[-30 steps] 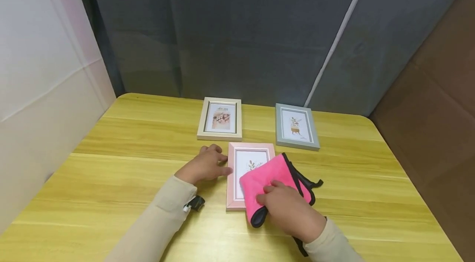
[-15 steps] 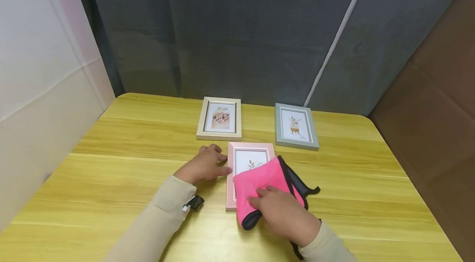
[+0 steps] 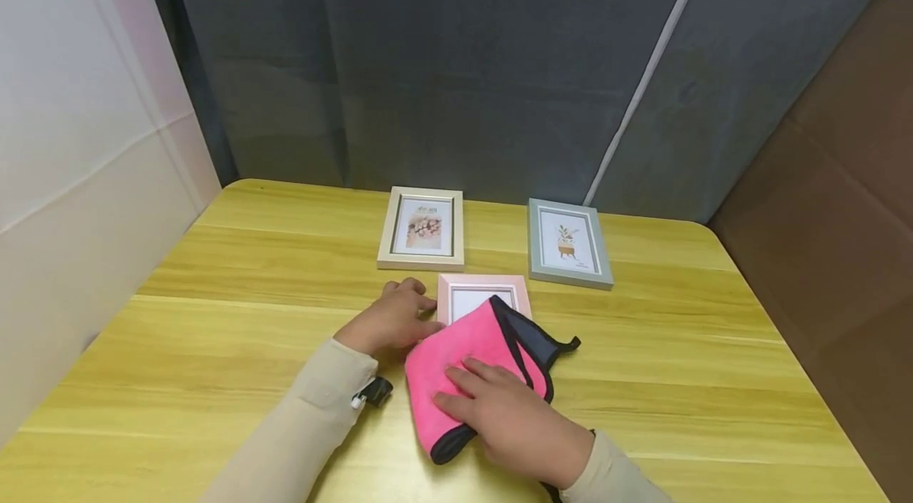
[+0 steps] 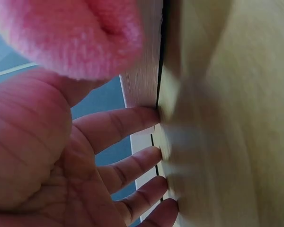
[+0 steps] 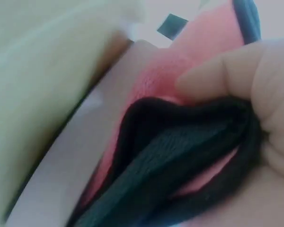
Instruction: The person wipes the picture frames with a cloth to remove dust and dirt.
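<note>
A pink picture frame (image 3: 485,280) lies flat on the table, its lower part hidden under a folded bright pink cloth (image 3: 449,356) with black edging. My right hand (image 3: 517,420) presses on that cloth with spread fingers. At the frame's left edge rests my left hand (image 3: 392,319), thumb by the rim. In the left wrist view, its fingers (image 4: 128,165) extend along the frame's side (image 4: 144,71) down to the tabletop, and the cloth (image 4: 75,42) covers part of the thumb. The right wrist view has the thumb (image 5: 213,80) lying on the cloth's pink side.
Behind the pink frame lie a cream picture frame (image 3: 386,238) at left and a grey-green one (image 3: 601,249) at right. The wood-patterned table (image 3: 250,265) meets a dark grey curtain (image 3: 442,67) at the back. White and brown panels flank it.
My right hand has slid the cloth leftward and slightly toward me over the pink frame, covering its picture more and reaching the left thumb. My left hand and the other frames have stayed put.
</note>
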A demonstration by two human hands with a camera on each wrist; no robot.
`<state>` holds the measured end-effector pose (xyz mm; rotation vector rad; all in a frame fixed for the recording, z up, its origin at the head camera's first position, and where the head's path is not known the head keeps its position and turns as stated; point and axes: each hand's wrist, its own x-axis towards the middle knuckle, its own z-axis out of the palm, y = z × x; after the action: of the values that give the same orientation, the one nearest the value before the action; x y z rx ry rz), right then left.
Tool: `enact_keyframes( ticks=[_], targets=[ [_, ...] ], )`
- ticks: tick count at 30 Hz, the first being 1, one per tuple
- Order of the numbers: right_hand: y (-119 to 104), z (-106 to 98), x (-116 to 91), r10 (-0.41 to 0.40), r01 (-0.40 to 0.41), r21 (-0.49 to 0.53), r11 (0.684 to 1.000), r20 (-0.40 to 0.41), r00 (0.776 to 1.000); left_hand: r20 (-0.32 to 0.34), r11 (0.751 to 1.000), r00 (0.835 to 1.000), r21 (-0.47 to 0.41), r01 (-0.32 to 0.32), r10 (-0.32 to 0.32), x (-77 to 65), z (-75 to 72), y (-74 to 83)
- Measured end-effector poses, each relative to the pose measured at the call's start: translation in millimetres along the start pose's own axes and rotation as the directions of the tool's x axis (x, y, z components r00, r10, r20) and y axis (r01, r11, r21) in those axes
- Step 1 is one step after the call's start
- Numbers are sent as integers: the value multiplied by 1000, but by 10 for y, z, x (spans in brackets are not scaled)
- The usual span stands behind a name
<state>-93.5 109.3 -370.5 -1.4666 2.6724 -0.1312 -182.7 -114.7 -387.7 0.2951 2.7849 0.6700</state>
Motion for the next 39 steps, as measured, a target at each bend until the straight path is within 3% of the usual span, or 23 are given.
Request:
enact_keyframes(
  ticks=[3,7,10,13,17,19,21,23,26,29,32,35,39],
  targets=[
    [-10,-22,-10,82,-82,-4,997,45,996,-1,1000,1000,14,-20,20,7,-5,0],
    [86,-121,-59,239,-237,-33,971,113,964,4,999,999,1,-35,35,16,-21,-1],
    [167,-164,-84,286,-281,-55,958,114,951,7,999,1000,-21,-25,25,23,-16,-6],
    [193,-154,-74,227,-222,-61,973,84,970,8,1000,1000,-20,-14,14,21,-13,-14],
    [142,-88,-52,54,-53,-33,998,21,998,7,1000,1000,-4,-11,11,16,1,-12],
    [98,-45,-37,-24,24,-27,999,-10,1000,4,1000,1000,2,-12,12,14,4,-1],
    [58,-17,-23,-53,52,-26,998,-26,998,3,1000,1000,1,-6,6,13,3,11],
    [34,-15,-20,-30,29,-24,999,-12,999,3,1000,1000,2,-2,2,11,-2,20],
    [45,-61,-33,84,-84,-2,996,44,995,8,1000,1000,8,-10,10,14,-15,21],
    [109,-138,-54,218,-217,-21,976,98,971,16,1000,1000,8,-13,13,26,-23,2],
    [176,-186,-65,288,-284,-49,958,111,951,16,1000,1000,-4,0,0,36,-18,-27],
    [196,-185,-55,240,-236,-54,970,81,967,13,1000,1000,-8,9,-9,31,-16,-50],
    [119,-129,-22,68,-67,-38,997,29,997,13,1000,1000,0,-1,1,17,-11,-49]
  ],
)
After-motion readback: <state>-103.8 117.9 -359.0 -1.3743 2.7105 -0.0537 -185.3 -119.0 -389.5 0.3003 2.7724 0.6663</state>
